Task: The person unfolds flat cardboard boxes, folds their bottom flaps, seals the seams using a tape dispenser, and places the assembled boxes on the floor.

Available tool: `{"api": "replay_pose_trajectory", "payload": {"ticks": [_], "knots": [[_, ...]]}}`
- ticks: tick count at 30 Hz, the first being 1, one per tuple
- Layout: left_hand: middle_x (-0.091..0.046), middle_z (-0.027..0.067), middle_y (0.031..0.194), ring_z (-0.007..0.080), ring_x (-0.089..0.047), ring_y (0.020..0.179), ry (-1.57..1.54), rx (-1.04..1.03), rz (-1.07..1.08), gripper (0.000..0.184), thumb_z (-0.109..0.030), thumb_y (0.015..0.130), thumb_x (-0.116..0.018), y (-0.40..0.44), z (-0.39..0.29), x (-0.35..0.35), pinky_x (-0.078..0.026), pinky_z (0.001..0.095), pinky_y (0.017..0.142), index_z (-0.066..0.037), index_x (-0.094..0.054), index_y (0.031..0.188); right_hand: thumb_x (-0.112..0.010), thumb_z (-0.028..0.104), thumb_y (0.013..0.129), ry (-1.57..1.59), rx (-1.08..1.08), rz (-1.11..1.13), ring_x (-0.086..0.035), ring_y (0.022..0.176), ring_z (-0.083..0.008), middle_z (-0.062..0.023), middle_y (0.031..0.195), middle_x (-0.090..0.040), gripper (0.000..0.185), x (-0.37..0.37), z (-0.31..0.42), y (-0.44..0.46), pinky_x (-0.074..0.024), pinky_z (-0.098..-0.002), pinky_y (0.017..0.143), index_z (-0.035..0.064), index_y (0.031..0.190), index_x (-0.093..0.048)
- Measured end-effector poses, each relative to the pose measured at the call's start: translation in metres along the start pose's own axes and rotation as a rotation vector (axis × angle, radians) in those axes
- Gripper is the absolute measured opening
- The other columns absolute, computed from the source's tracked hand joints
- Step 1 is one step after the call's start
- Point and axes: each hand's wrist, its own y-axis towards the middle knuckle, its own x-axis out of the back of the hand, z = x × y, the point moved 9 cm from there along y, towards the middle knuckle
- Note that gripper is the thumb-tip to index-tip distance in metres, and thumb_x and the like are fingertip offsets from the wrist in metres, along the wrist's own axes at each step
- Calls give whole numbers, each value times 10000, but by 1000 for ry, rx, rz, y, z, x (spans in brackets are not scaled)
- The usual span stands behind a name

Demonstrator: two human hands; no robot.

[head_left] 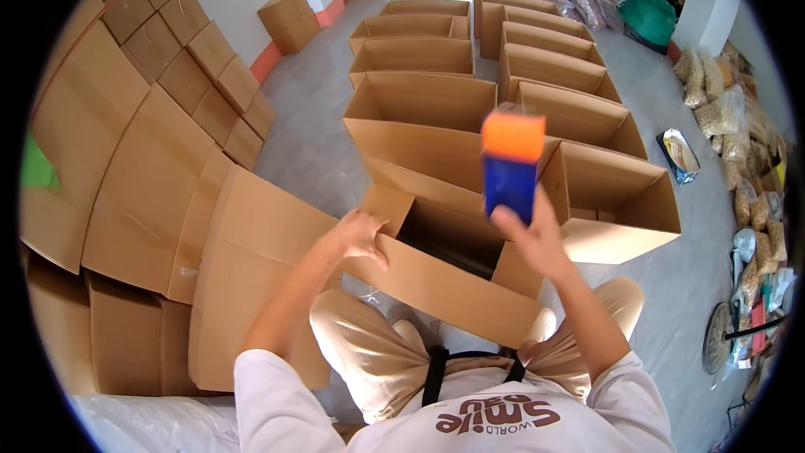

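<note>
Between my knees stands a cardboard box (453,292) with its top open and its flaps partly up. My left hand (362,237) grips the upper left edge of this box, fingers bent over the cardboard. Raised above the box's right side, my right hand (532,235) is closed on a blue and orange tape dispenser (510,168), which is slightly blurred. The inside of the box looks dark, and its bottom cannot be made out.
Two rows of open cardboard boxes (419,138) run away ahead of me. Stacked cartons (180,59) and large flattened cardboard (260,260) are on the left. Filled bags (721,117), a small blue container (677,156) and a round metal base (717,338) lie on the right.
</note>
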Motion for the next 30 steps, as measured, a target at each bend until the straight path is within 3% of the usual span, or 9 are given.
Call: {"api": "replay_pose_trajectory", "payload": {"ticks": [3,4,6,10,12,18,25,27,30], "knots": [[-464,207,1319,319,-428,1237,295,194,-583,1327,-438,414,-884,-20,2,3,-291,375,1061,0,-151,1431,-575,238,905,191,-129,-208,-549,919,-194,-77,1021,-592,375,39,-30,27,-424,-334,852,-30,1153,-496],[-464,207,1319,319,-428,1237,293,194,-582,1327,-438,414,-884,-17,10,-12,-291,375,1061,0,-151,1431,-575,238,905,190,-131,-207,-549,919,-194,-77,1021,-592,375,38,-45,21,-424,-334,852,-30,1153,-496],[-295,201,1440,309,-356,1300,-545,425,-622,1431,-442,420,-894,-20,69,-49,-290,381,1074,-3,10,1439,-565,251,912,64,-273,-333,-542,938,-200,-85,1030,-587,398,36,-83,-10,-411,-321,873,-39,1171,-483],[-355,224,1397,326,-414,1255,-877,303,-542,1365,-383,502,-887,-21,71,-54,-317,378,1055,33,27,1426,-520,231,934,1,-157,-398,-531,967,-202,-106,1060,-564,377,-4,-54,-91,-402,-325,891,-46,1184,-465],[-445,199,1337,294,-481,1197,-1228,287,-559,1167,-388,623,-826,-21,71,-59,-367,363,1013,30,-95,1429,-509,199,935,137,-331,-331,-529,962,-195,-109,1051,-560,344,-20,-81,-128,-411,-316,875,-45,1175,-467],[-577,147,1208,251,-544,1122,-1033,297,-597,692,-442,798,-645,4,65,-74,-432,359,906,-65,-432,1337,-518,171,930,67,-334,-326,-533,924,-179,-88,1016,-563,300,-13,-100,-151,-425,-300,837,-36,1144,-478],[-622,144,1132,240,-587,1059,-1045,356,-649,595,-443,818,-589,17,78,-87,-439,357,883,-70,-509,1276,-529,186,930,128,-372,-121,-518,925,-130,-53,998,-566,310,-7,-106,-140,-426,-277,827,-25,1153,-489],[-638,98,1017,157,-608,870,-984,349,-729,428,-240,875,-601,15,77,-84,-491,299,746,-50,-527,1251,-538,188,926,178,-375,-82,-514,941,-123,-48,1018,-566,322,-8,-85,-117,-424,-270,829,-25,1162,-491],[-623,164,1122,247,-610,1000,-1072,395,-671,533,-359,835,-605,7,66,-77,-464,333,842,-58,-518,1267,-567,201,912,228,-340,25,-500,978,-103,-44,1070,-572,351,-3,-58,-78,-414,-247,846,-33,1167,-506]]}}
